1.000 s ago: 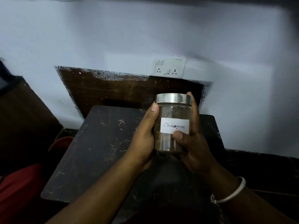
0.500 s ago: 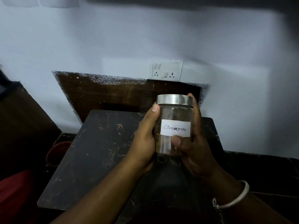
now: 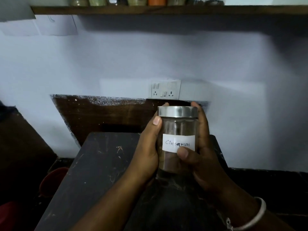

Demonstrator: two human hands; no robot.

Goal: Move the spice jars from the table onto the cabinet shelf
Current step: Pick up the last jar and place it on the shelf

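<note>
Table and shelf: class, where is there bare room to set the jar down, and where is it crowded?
The dark table is bare left of the left hand holding the cinnamon jar. The shelf looks crowded: jars line its middle stretch.

Wall space up to shelf (image 3: 166, 10) open — shelf front crowded w/ jars (image 3: 116, 0).
</note>
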